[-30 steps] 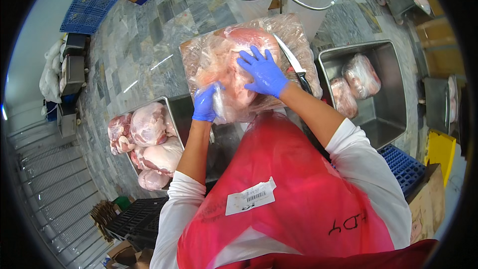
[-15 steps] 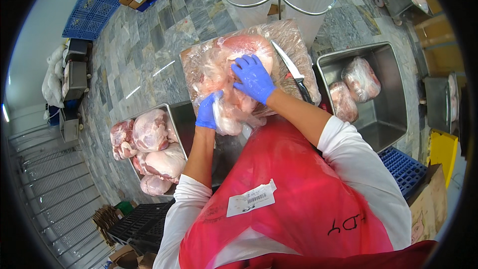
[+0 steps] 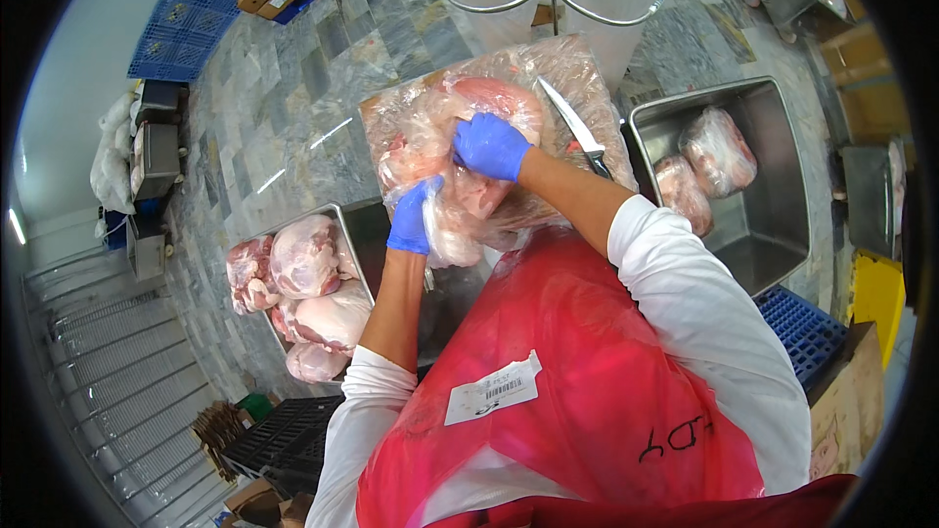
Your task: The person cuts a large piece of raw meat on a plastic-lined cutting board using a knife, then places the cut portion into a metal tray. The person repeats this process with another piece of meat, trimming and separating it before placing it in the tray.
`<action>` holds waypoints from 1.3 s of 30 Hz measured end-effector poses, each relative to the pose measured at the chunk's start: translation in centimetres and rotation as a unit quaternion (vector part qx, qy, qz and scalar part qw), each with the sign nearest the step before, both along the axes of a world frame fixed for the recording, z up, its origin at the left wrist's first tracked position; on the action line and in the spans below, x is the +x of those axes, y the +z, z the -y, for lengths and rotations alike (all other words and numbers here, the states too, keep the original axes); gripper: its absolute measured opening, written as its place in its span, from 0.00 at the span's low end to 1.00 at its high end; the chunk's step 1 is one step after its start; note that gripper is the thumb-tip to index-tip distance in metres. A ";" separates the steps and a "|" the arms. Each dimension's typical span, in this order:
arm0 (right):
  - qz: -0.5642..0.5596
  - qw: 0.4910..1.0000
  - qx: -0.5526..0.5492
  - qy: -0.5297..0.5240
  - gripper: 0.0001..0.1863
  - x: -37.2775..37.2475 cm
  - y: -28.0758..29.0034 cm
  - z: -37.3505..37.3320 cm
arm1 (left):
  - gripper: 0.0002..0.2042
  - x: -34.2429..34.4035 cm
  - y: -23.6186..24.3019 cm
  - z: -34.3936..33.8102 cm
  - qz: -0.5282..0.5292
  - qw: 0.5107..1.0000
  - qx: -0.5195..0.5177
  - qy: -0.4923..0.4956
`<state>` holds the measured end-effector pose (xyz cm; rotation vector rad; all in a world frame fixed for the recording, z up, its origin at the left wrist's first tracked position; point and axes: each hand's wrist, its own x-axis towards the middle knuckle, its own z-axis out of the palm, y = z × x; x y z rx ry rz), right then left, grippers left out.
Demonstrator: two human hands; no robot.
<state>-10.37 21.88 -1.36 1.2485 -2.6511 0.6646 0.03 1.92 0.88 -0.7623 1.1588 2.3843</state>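
A pale pink lump of raw meat in crumpled clear plastic wrap lies on the board, gripped by the blue-gloved left hand and right hand. A black-handled knife rests just beside; steel trays of meat flank it.

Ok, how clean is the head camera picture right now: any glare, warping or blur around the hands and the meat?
Head view: strong fisheye bending toward the rim, with a black border; glare streaks on the clear plastic over the meat and on the grey floor; the left hand, right hand and knife read sharp; the bright upper-left wall is washed out.
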 end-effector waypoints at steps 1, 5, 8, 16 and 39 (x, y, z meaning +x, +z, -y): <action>-0.013 1.000 0.020 0.009 0.12 0.1 -0.1 -0.2 | 0.19 0.0 0.5 -0.3 -0.006 1.000 0.002 0.001; 0.052 0.998 0.020 -0.027 0.10 0.4 0.2 0.1 | 0.18 0.4 0.6 0.0 -0.003 1.000 0.009 -0.004; 0.046 0.998 0.011 -0.041 0.11 0.5 0.5 -0.2 | 0.16 0.3 0.2 0.1 -0.023 0.999 -0.040 0.021; 0.055 0.991 -0.112 -0.038 0.13 8.0 3.0 -2.2 | 0.16 0.5 5.3 0.9 -0.023 0.988 -0.138 -0.069; 0.357 0.925 -0.130 -0.014 0.11 -0.5 -4.0 -4.0 | 0.46 -11.4 5.6 -0.1 -0.364 0.502 -0.688 -0.377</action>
